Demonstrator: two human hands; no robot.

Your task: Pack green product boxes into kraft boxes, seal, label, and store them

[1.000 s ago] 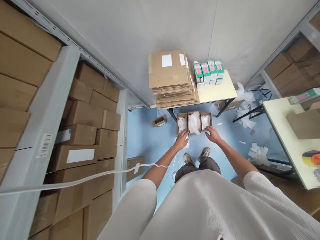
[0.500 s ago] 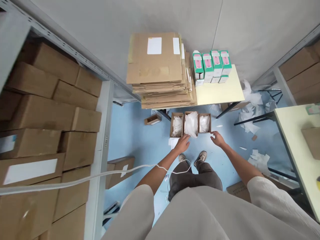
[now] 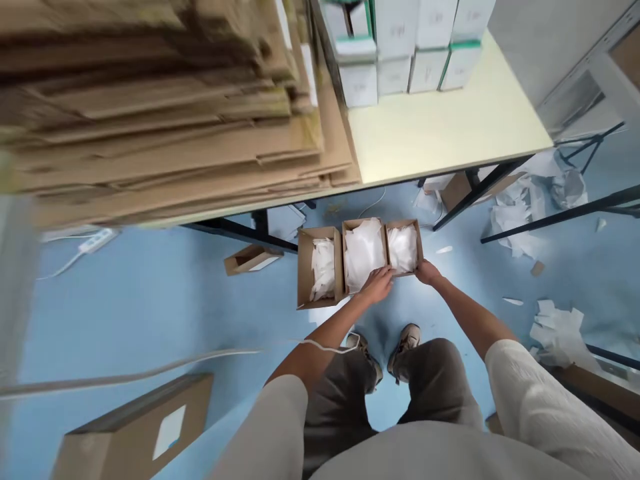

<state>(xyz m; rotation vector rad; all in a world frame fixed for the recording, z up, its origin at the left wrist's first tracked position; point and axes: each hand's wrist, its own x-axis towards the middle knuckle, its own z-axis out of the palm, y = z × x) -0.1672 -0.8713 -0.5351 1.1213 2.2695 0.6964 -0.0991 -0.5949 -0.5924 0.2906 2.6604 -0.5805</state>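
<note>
Three open cardboard boxes stand side by side on the floor under the table edge. White paper fills the right cardboard box (image 3: pixel 419 245), and its near side lies between my two hands. My left hand (image 3: pixel 379 283) has its fingers on that box's near left corner, beside the middle cardboard box (image 3: pixel 345 257). My right hand (image 3: pixel 427 272) is closed round the near right corner of the same box. White sheets (image 3: pixel 364 250) lie in the middle box. The left cardboard box (image 3: pixel 305 270) holds crumpled white paper and is untouched.
Above the boxes is a pale table (image 3: pixel 450 137) bearing stacked flat cardboard (image 3: pixel 190 147) and several white-green cartons (image 3: pixel 395 37). A dark table leg (image 3: pixel 240 233) stands left. A white cable (image 3: pixel 200 360) crosses the view. Paper scraps (image 3: pixel 557 330) litter the floor at right.
The view has tipped down and come closer to the boxes. My left hand has shifted right from the middle box to the right one, and my right hand has come onto its corner.
</note>
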